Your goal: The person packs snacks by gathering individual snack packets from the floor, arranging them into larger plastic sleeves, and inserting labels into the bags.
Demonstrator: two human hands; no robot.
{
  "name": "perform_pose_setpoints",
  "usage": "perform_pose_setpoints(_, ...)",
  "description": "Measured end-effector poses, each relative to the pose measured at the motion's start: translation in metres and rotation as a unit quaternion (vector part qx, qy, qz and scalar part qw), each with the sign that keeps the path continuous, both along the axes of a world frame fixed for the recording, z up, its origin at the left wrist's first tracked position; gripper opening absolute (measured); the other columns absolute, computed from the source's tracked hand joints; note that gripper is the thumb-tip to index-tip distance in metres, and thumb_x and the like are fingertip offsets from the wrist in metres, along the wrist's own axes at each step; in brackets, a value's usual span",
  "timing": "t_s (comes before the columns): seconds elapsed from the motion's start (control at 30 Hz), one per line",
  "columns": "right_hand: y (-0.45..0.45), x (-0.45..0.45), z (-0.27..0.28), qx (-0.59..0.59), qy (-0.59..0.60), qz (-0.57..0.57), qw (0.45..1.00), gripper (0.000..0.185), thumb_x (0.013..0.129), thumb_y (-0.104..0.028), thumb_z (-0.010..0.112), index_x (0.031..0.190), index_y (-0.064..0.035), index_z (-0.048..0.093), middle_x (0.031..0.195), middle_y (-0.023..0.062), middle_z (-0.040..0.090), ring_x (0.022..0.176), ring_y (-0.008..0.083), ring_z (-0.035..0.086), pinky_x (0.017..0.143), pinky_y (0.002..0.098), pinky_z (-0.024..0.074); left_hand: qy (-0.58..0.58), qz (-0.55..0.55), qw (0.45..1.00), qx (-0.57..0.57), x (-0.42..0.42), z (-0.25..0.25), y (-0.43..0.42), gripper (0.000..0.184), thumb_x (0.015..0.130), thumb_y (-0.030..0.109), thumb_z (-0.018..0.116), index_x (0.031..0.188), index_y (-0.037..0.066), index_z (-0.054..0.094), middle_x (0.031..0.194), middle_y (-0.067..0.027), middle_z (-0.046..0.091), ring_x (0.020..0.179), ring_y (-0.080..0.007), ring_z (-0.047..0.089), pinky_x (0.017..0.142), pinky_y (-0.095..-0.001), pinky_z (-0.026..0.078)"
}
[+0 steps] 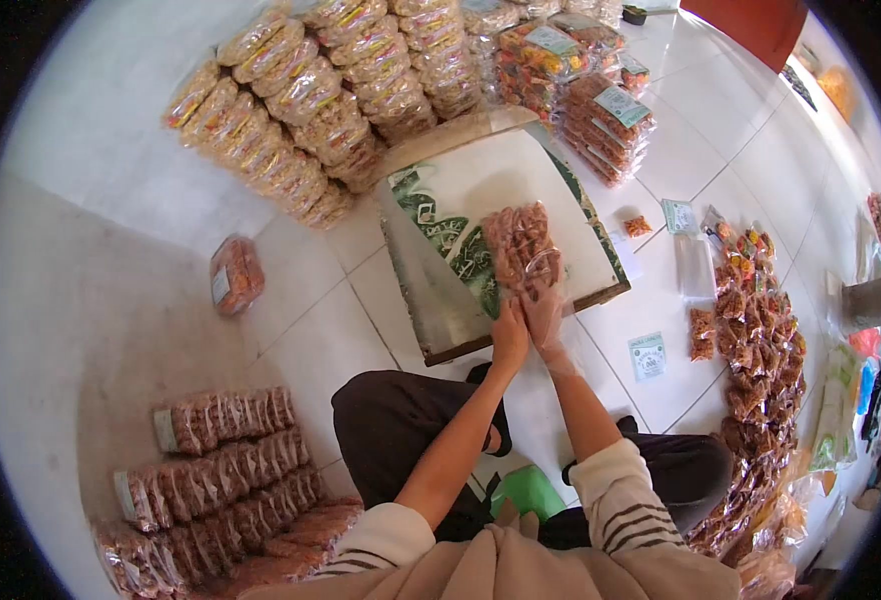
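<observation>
A clear plastic bag (521, 240) filled with rows of small reddish-brown snack packets lies on a low box-like stand (441, 300) with a white top and green print. My left hand (509, 328) is closed on the near edge of the bag, at its mouth. Clear plastic surrounds my right hand (543, 308) and wrist, so it appears to be inside the bag's mouth. Its fingers lie stretched forward against the nearest packets, seen through the plastic.
Tall stacks of pale snack bags (301, 100) stand behind the stand. Filled bags (606, 130) sit at the back right. Small packets (751, 350) are heaped at right, near a printed label (648, 357). Packed bags (226, 420) line the lower left; one bag (237, 275) lies alone.
</observation>
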State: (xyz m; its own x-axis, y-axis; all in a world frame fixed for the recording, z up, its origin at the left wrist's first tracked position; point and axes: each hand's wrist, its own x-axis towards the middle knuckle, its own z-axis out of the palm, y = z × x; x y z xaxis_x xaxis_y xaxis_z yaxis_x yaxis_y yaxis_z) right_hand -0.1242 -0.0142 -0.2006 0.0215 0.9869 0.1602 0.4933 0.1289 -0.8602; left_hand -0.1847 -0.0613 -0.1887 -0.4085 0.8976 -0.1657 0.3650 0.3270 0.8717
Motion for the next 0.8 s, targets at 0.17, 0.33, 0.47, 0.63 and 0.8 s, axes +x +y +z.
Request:
perform_pose_setpoints(0.17, -0.039, 0.025, -0.006, 0.020, 0.103, -0.053, 0.993, 0.023, 0.077, -0.006, 0.057, 0.099, -0.0010, 0.054, 0.094, 0.0163, 0.054, 0.085, 0.0306, 0.053, 0.075, 0.0371, 0.0422, 0.141, 0.167, 0.956, 0.196, 0.006, 0.027, 0.014, 0.028, 0.088, 0.020, 0.041, 0.111, 0.003, 0.043, 0.105, -0.0212, 0.046, 0.098, -0.0383, 0.043, 0.083, -0.0454, 0.033)
perform_pose_setpoints(0.33, -0.039, 0.009, 0.000, 0.017, 0.100, -0.115, 0.988, 0.056, 0.077, -0.002, 0.055, 0.128, 0.0001, 0.029, 0.125, 0.0174, 0.035, 0.113, 0.0334, 0.037, 0.097, 0.0350, 0.0292, 0.362, -0.162, 0.867, 0.302, -0.017, 0.050, 0.088, 0.033, 0.088, 0.018, 0.042, 0.121, 0.012, 0.043, 0.124, -0.0097, 0.039, 0.118, -0.0288, 0.032, 0.098, -0.0527, 0.019)
perform_pose_setpoints(0.47, -0.019, 0.008, 0.016, 0.055, 0.094, -0.071, 0.992, 0.055, 0.079, -0.001, 0.052, 0.129, 0.0003, 0.028, 0.129, 0.0186, 0.032, 0.117, 0.0333, 0.034, 0.098, 0.0367, 0.0295, 0.400, -0.349, 0.810, 0.250, -0.031, 0.036, 0.119, 0.034, 0.088, 0.028, 0.041, 0.121, 0.024, 0.047, 0.131, 0.0010, 0.037, 0.127, -0.0222, 0.023, 0.098, -0.0615, 0.010)
perform_pose_setpoints(0.63, 0.003, -0.003, -0.001, 0.140, 0.009, -0.086, 0.986, 0.052, 0.081, 0.004, 0.047, 0.129, -0.0007, 0.028, 0.129, 0.0212, 0.032, 0.117, 0.0336, 0.034, 0.096, 0.0372, 0.0322, 0.442, -0.403, 0.753, 0.273, -0.030, 0.037, 0.109, 0.030, 0.088, 0.030, 0.040, 0.117, 0.027, 0.050, 0.127, 0.0029, 0.041, 0.124, -0.0226, 0.028, 0.099, -0.0586, 0.012)
perform_pose_setpoints(0.8, -0.010, 0.017, 0.009, 0.052, 0.075, -0.084, 0.992, 0.035, 0.079, 0.007, 0.046, 0.114, 0.0020, 0.043, 0.113, 0.0218, 0.045, 0.104, 0.0363, 0.044, 0.088, 0.0389, 0.0369, 0.429, -0.369, 0.774, 0.283, -0.028, 0.033, 0.115, 0.026, 0.088, 0.028, 0.041, 0.109, 0.023, 0.055, 0.121, 0.0037, 0.047, 0.122, -0.0222, 0.031, 0.101, -0.0557, 0.010)
